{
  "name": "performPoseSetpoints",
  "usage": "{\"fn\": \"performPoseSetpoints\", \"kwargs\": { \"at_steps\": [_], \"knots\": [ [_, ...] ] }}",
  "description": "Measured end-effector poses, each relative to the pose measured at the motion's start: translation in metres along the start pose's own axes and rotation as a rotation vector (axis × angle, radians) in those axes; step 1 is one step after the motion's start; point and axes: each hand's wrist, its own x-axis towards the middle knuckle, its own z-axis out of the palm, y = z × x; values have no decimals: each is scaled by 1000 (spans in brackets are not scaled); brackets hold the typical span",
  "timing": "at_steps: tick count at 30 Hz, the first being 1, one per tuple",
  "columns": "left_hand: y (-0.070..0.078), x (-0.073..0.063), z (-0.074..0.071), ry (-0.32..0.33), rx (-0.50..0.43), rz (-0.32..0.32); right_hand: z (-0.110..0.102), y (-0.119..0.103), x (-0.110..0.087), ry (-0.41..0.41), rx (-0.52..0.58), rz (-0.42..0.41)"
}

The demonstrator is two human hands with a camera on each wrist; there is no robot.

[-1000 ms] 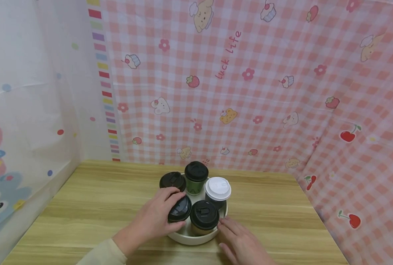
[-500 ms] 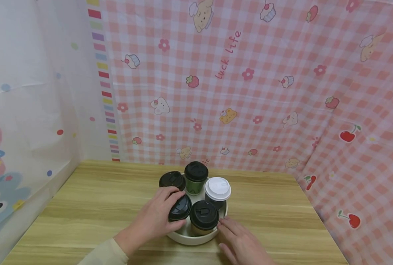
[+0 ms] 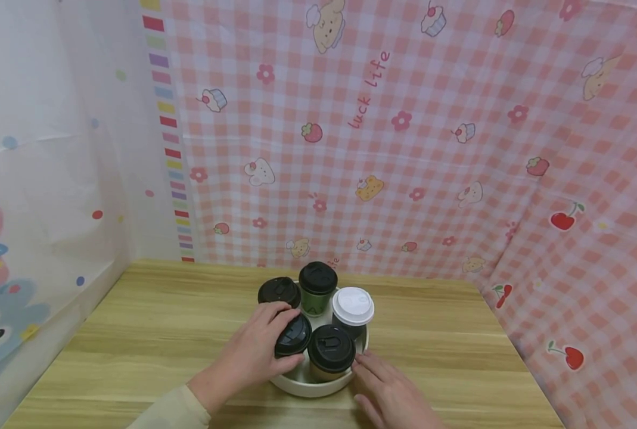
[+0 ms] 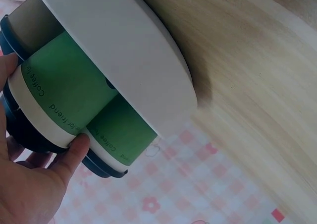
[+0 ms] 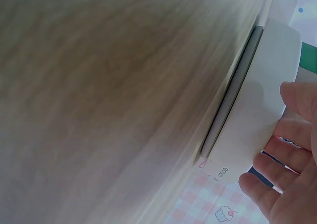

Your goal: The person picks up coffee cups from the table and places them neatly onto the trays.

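My left hand (image 3: 256, 342) grips a lidded coffee cup (image 3: 295, 335) at the front left of a round white tray (image 3: 311, 389). In the left wrist view this paper cup (image 4: 69, 80) is green with a pale band, and fingers and thumb lie around its dark lid. My right hand (image 3: 393, 390) rests at the tray's right side with fingers fairly straight; the right wrist view has the hand (image 5: 292, 149) beside the white tray wall (image 5: 257, 100). Just left of its fingertips stands a tan cup (image 3: 331, 351) with a black lid.
Three other lidded cups stand upright on the tray: a black-lidded one (image 3: 279, 292) partly behind my left hand, a green one (image 3: 315, 301) at the back, and a white-lidded dark one (image 3: 353, 307). Wooden table (image 3: 431, 333) surrounds the tray; a checked cloth (image 3: 382, 226) hangs behind.
The cup in my left hand has shifted very slightly to the right, along with the hand. My right hand and the other cups look unmoved.
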Motion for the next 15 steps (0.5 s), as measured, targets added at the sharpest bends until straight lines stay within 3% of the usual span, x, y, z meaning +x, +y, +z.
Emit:
{"fn": "performPoseSetpoints", "kwargs": {
  "at_steps": [11,15],
  "knots": [
    [-1,0,2,18,-7,10,-2,0,0,-29,14,15],
    [0,0,2,20,-8,8,-1,0,0,1,0,-6]
  ]
}}
